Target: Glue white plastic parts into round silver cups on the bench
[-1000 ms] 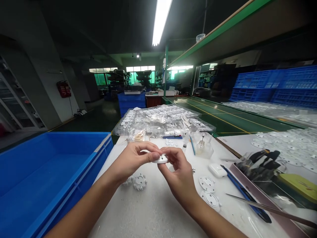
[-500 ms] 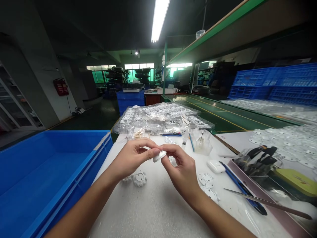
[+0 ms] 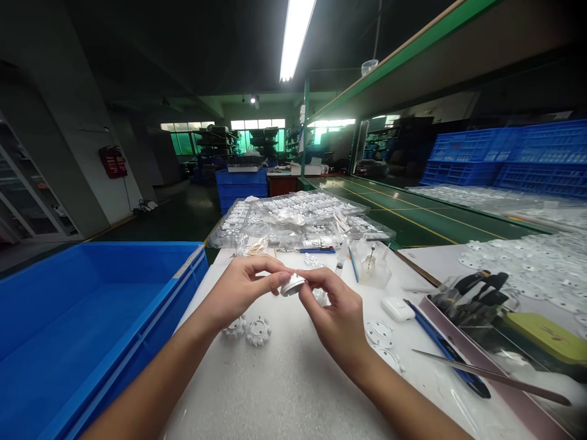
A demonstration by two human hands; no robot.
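Pinching a round white part (image 3: pixel 292 285) between them, the left hand (image 3: pixel 243 286) and right hand (image 3: pixel 335 307) meet above the worktop (image 3: pixel 279 391), likely to keep it steady and tilted; two knobbly white discs (image 3: pixel 258 331) lie nearer than the left hand, presumably within reach.

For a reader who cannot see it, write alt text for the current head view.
A person's left hand and right hand hold a small round white part between their fingertips above a white tabletop. A blue bin stands to the left; many small white pieces lie beyond the hands.
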